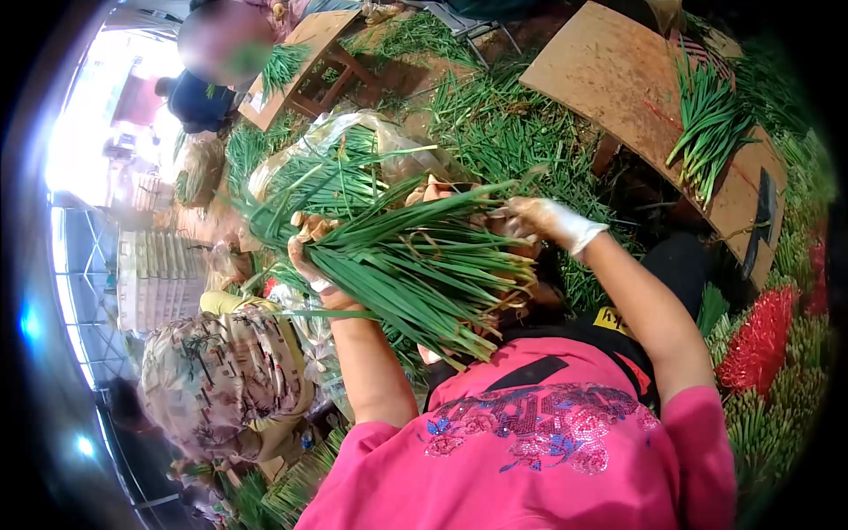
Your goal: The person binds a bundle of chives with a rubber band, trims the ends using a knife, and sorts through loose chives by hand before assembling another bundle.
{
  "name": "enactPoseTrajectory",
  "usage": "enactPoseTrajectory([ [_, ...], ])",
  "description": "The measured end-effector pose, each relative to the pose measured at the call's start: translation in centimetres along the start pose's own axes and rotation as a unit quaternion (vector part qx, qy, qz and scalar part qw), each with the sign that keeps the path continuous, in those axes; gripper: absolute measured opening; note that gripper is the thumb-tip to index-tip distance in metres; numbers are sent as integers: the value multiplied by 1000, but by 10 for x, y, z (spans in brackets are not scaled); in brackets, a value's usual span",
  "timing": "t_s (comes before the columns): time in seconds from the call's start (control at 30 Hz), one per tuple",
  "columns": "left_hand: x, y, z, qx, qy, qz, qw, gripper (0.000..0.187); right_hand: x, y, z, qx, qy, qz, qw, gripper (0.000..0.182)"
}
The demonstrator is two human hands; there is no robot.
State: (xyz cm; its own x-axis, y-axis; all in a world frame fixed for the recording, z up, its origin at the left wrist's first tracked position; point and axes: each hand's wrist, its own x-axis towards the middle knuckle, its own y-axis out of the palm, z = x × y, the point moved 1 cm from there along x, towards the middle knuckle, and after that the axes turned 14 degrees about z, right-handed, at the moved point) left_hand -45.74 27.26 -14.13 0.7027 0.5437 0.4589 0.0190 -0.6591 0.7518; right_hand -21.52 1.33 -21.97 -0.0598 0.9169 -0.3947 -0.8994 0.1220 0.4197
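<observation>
Far left is a blown-out bright opening, with a thin metal frame (79, 265) below it and a stack of ribbed, pale plastic crates (161, 274) beside that. Next comes a co-worker (221, 380) in a crinkly patterned head covering with dark, tree-like prints.

Then the left hand (309, 252), curled snug around the leafy part of a big bunch of garlic chives (411, 265). That bunch sits mid-view, held above the lap: long, flat, glossy green leaves fanning out left, narrowing to pale stem ends on the right. Just behind it there's a crinkly clear plastic bag (402, 155) with more greens in it.

Right hand (534, 221) is by the stem side, fingers bent, whitish covering at the wrist; can't tell if it's pinching anything. Beyond it, the dirt-brown floor (415, 75) is littered with loose leaves.

On the right, a scuffed, soil-smeared wooden table (592, 71) carries a smaller green bundle (711, 132) and a long dark strip (760, 221). Below that, shiny red strands (760, 344) lie on packed greens.
</observation>
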Motion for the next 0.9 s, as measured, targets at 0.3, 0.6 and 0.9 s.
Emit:
enactPoseTrajectory([
  [0.3, -1, 13, -11, 91, 37, -65, 993, 27, -47, -44, 12, 301, -323, -114, 890, 21],
  [0.6, 8, 30, 18, 102, 15, -121, 987, 37, 23, 112, 78, -706, -414, -146, 556, 37],
  [0.9, -10, 5, 0, 35, 46, -121, 991, 30, -67, 16, 90, 510, -380, 226, 738, 14],
])
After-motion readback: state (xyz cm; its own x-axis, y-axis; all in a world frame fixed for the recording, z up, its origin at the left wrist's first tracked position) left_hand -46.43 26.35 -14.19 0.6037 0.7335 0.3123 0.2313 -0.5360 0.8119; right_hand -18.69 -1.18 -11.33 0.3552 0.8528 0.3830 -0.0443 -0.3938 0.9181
